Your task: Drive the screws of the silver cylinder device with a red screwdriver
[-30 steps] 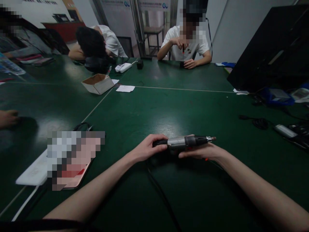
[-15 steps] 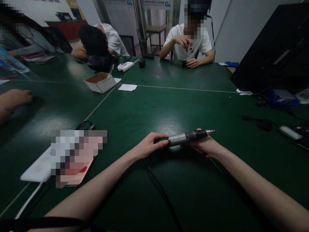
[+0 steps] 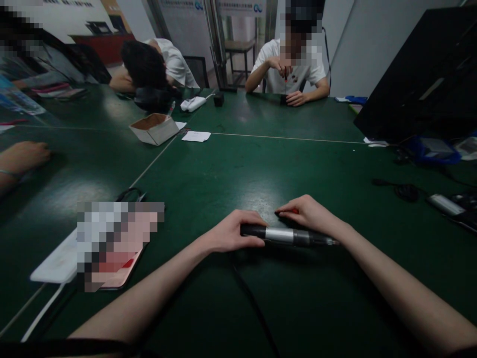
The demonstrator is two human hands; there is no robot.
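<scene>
My left hand (image 3: 238,231) is closed round the black rear end of a corded electric screwdriver (image 3: 281,234), or a similar pen-shaped power tool. It lies level and low over the table, its silver tip pointing right beneath my right wrist. A black cable (image 3: 249,288) runs from below my left hand toward me. Just beyond the tool, my right hand (image 3: 307,213) is closed, low at the table, on a small screwdriver (image 3: 294,211). Only a bit of its red and black handle shows; its shaft is hidden.
On the green table (image 3: 223,169), a pink phone (image 3: 115,278) and a white power strip (image 3: 55,263) lie left. Beyond are a small open box (image 3: 154,130) and paper (image 3: 196,136). Another person's hand (image 3: 26,155) rests left; two people sit opposite. A large black panel (image 3: 413,74) stands right.
The power tool has come down and nearer to me, its tip lowered. My right hand has left the tool's underside and moved beyond it, the small screwdriver still in its fingers.
</scene>
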